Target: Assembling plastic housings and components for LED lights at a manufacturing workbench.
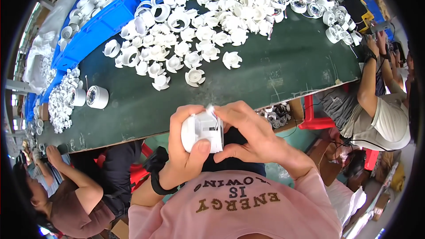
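Note:
In front of my chest, above the near table edge, I hold a white round plastic housing with a cut-out in its side. My left hand wraps round its left side, the thumb pressed on the front. Fingers of my right hand close on the right side: the index finger is at the top by a small white piece, the thumb low on the rim. What that small piece is, I cannot make out. Farther off on the green table lie loose white bladed fan wheels and ring-shaped housings.
Two round units sit at left beside a heap of small white parts. Blue crates line the far left. Wired round units lie at far right. Co-workers sit on both sides; a red stool stands at right.

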Motion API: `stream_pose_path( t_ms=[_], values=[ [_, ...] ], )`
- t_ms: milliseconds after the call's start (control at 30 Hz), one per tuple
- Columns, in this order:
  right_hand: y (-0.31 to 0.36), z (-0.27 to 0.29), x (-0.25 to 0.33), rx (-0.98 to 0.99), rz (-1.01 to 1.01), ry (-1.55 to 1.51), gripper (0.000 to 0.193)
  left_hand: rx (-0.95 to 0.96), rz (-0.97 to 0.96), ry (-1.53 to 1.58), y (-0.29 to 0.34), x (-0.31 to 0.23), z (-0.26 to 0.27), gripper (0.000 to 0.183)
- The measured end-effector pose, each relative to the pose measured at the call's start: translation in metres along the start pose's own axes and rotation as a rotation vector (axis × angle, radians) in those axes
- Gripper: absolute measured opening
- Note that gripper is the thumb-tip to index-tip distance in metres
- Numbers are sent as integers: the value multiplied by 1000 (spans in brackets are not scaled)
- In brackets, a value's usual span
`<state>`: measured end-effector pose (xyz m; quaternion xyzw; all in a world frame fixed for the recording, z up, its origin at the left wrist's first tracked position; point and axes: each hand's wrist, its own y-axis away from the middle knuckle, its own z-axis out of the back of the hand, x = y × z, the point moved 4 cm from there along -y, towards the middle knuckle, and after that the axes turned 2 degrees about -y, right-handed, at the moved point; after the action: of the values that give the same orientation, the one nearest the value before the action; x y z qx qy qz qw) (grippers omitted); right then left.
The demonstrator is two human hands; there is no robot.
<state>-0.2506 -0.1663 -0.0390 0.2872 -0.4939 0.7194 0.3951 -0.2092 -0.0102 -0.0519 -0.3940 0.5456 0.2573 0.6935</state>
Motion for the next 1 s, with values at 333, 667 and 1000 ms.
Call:
stream_pose_path(
  t_ms=[333, 667, 1000],
  values=[
    [9, 11, -9, -86, -130, 291, 71, 23, 264, 36, -23, 11, -11, 73],
    [21, 294, -117, -606, -279, 1032, 55, -380, 378, -46, -12, 24, 118, 68],
    [-9, 395, -238, -479, -802, 1146, 68, -688, 475, -659, 46, 49, 253, 46]
  ],
)
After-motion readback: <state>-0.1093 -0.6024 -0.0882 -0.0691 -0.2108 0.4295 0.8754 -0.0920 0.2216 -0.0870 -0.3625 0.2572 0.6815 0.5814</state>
